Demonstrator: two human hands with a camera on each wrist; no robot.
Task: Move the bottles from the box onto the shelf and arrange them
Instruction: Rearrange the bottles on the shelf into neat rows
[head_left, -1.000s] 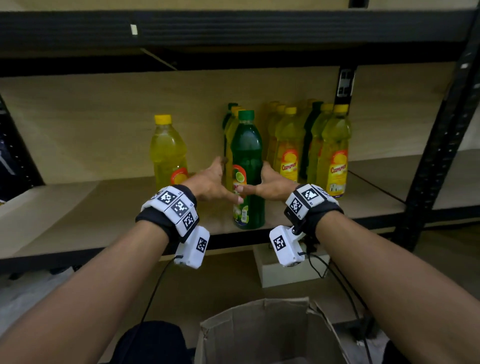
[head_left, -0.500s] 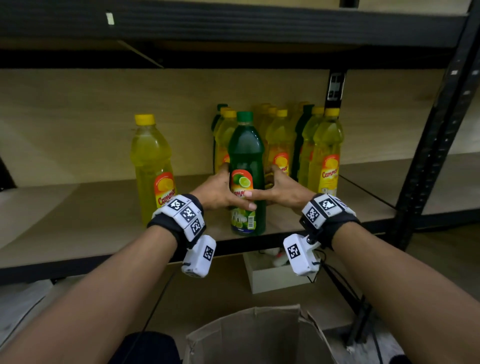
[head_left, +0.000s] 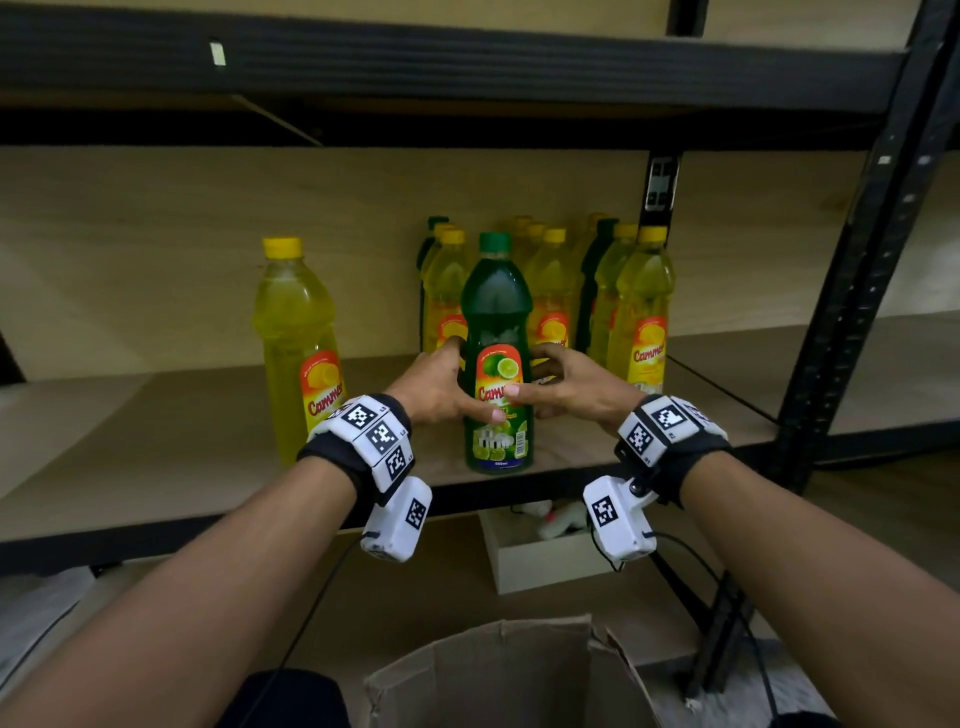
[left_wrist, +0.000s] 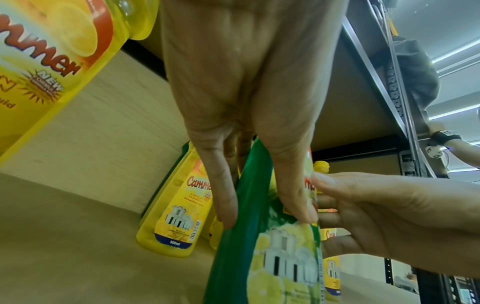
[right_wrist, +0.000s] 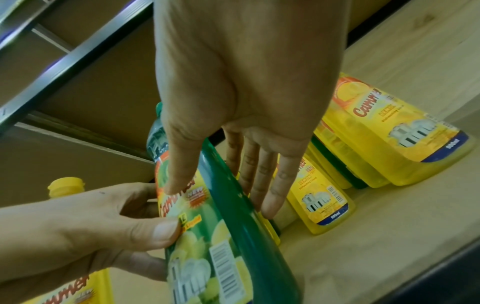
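Note:
A green bottle (head_left: 497, 353) stands upright near the front edge of the wooden shelf (head_left: 156, 452), its lime label facing me. My left hand (head_left: 441, 387) grips its left side and my right hand (head_left: 561, 384) grips its right side, both thumbs on the label. The left wrist view shows my thumb and fingers (left_wrist: 226, 205) on either side of the green bottle (left_wrist: 241, 257). The right wrist view shows my fingers (right_wrist: 270, 197) behind the green bottle (right_wrist: 233, 205). Behind stand several yellow bottles (head_left: 641, 312). A lone yellow bottle (head_left: 296, 343) stands to the left.
An open cardboard box (head_left: 498, 670) sits below my arms. A white box (head_left: 545, 561) lies on the floor under the shelf. A black upright post (head_left: 852, 291) stands at the right and the upper shelf beam (head_left: 415, 67) runs overhead.
Both hands have turned the green bottle on the spot, so its label now faces the front. My thumbs have come closer together on the label.

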